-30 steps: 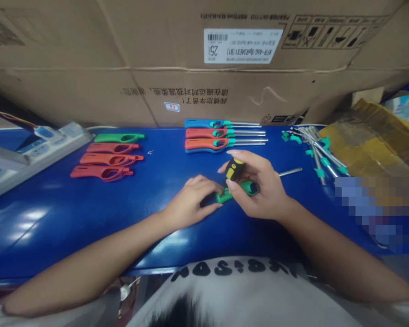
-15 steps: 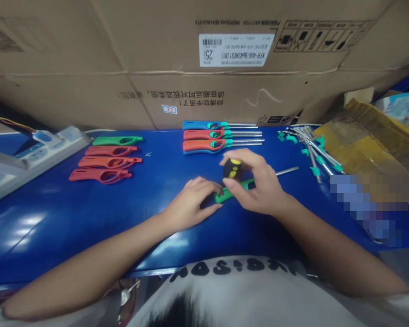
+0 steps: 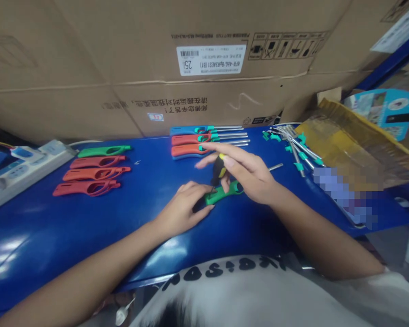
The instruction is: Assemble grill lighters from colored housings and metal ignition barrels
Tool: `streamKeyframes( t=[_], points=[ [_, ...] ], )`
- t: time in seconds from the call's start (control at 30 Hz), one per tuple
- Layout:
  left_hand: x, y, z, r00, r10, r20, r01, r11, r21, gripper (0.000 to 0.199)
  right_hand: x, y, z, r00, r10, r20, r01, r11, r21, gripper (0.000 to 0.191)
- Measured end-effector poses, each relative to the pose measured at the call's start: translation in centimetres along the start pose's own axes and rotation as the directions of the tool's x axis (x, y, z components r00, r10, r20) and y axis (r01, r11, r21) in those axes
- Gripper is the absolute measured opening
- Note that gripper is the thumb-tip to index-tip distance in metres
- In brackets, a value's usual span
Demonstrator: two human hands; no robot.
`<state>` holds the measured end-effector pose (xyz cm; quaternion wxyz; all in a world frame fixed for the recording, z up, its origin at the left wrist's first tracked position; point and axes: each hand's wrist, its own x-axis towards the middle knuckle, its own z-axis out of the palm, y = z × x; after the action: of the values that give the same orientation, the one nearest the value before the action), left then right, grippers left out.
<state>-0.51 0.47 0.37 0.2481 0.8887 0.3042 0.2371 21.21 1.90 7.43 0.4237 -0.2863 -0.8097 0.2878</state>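
A green long-nosed lighter lies on the blue table, its metal tube pointing to the far right. My left hand steadies the butt end of its handle between thumb and fingers. Above the lighter, my right hand grips a stubby black-and-yellow screwdriver, thumb near its top and index finger stretched past it. The tip of the screwdriver is hidden at the lighter's body. Part of the lighter's middle is covered by my right hand.
Several assembled lighters lie at the back. Red and green handle shells sit left beside a white power strip. Metal tubes with teal parts lie right, near a taped yellow-brown package. A cardboard wall stands behind.
The view has turned slightly right, so things sit further left in the picture. My right hand's fingers have loosened and stretched around the screwdriver handle. My left hand stays on the lighter.
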Motion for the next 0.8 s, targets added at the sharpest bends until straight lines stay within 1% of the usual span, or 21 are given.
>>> streamKeyframes(
  t=[0.03,0.07,0.1,0.17,0.2,0.23,0.27,0.33,0.37,0.4,0.43,0.5,0.53,0.57,0.6,0.67,0.7,0.73,0.77,0.8],
  points=[
    [0.1,0.0,0.1,1.000,0.005,-0.006,-0.005,1.000,-0.001,0.030,0.1,0.0,-0.1,1.000,0.024,0.014,-0.025,0.999,0.039,0.040],
    [0.1,0.1,0.2,1.000,0.009,-0.016,-0.009,1.000,-0.002,0.030,0.1,0.0,-0.1,1.000,0.015,-0.010,-0.015,1.000,0.023,0.039],
    [0.2,0.1,0.4,0.999,0.012,-0.029,-0.012,1.000,-0.006,0.030,0.1,0.1,-0.1,0.998,-0.023,-0.061,0.020,0.999,-0.046,0.037],
    [0.2,0.4,0.7,0.998,0.004,-0.062,-0.005,1.000,-0.021,0.029,0.1,0.3,-0.2,0.975,-0.150,-0.162,0.106,0.962,-0.251,0.033],
    [0.3,0.5,0.8,0.997,-0.010,-0.077,0.007,0.999,-0.033,0.029,0.2,0.3,-0.2,0.966,-0.196,-0.168,0.133,0.936,-0.326,0.032],
    [0.4,0.7,0.8,0.996,-0.029,-0.086,0.025,0.999,-0.047,0.028,0.3,0.3,-0.3,0.968,-0.209,-0.140,0.148,0.922,-0.358,0.033],
    [0.4,1.0,0.8,0.995,-0.053,-0.088,0.048,0.997,-0.060,0.028,0.4,0.1,-0.5,0.977,-0.192,-0.091,0.150,0.926,-0.347,0.034],
    [0.7,1.4,0.8,0.991,-0.112,-0.076,0.107,0.992,-0.069,0.029,0.6,-0.3,-0.8,0.991,-0.131,0.028,0.134,0.957,-0.258,0.040],
    [0.9,1.6,0.8,0.988,-0.136,-0.071,0.132,0.989,-0.068,0.030,0.8,-0.5,-1.0,0.991,-0.115,0.072,0.129,0.965,-0.227,0.040],
    [1.1,1.7,0.7,0.986,-0.155,-0.067,0.150,0.986,-0.065,0.029,0.9,-0.7,-1.0,0.988,-0.124,0.089,0.141,0.963,-0.231,0.037],
    [1.3,1.7,0.7,0.984,-0.165,-0.063,0.161,0.985,-0.063,0.028,0.9,-0.7,-1.1,0.985,-0.155,0.078,0.170,0.947,-0.273,0.033],
    [1.7,1.7,0.8,0.985,-0.165,-0.057,0.162,0.985,-0.066,0.025,1.0,-0.8,-0.9,0.967,-0.254,0.019,0.239,0.879,-0.413,0.031],
    [1.8,1.7,0.9,0.986,-0.156,-0.057,0.151,0.986,-0.070,0.025,0.9,-0.8,-0.8,0.958,-0.288,-0.007,0.252,0.849,-0.464,0.032],
    [1.9,1.6,1.1,0.987,-0.145,-0.064,0.140,0.987,-0.074,0.025,0.9,-0.8,-0.6,0.955,-0.296,-0.021,0.250,0.843,-0.476,0.032],
    [1.9,1.5,1.2,0.989,-0.130,-0.075,0.124,0.989,-0.076,0.025,0.8,-0.9,-0.5,0.960,-0.278,-0.022,0.240,0.864,-0.443,0.033],
    [1.9,1.3,1.5,0.991,-0.099,-0.095,0.092,0.993,-0.073,0.026,0.6,-1.0,-0.2,0.977,-0.211,0.002,0.203,0.936,-0.288,0.039],
    [1.8,1.2,1.7,0.991,-0.086,-0.103,0.079,0.994,-0.071,0.026,0.5,-1.1,-0.1,0.981,-0.192,0.013,0.190,0.956,-0.223,0.041],
    [1.6,1.1,1.8,0.991,-0.076,-0.106,0.069,0.995,-0.072,0.026,0.4,-1.0,-0.1,0.980,-0.197,0.013,0.195,0.959,-0.206,0.039],
    [1.5,1.0,1.9,0.992,-0.068,-0.105,0.060,0.995,-0.078,0.026,0.2,-1.0,0.0,0.975,-0.223,-0.004,0.215,0.944,-0.249,0.036],
    [1.4,0.9,2.0,0.993,-0.061,-0.102,0.052,0.995,-0.089,0.027,0.1,-0.8,0.0,0.962,-0.271,-0.034,0.245,0.911,-0.332,0.032]
  ],
)
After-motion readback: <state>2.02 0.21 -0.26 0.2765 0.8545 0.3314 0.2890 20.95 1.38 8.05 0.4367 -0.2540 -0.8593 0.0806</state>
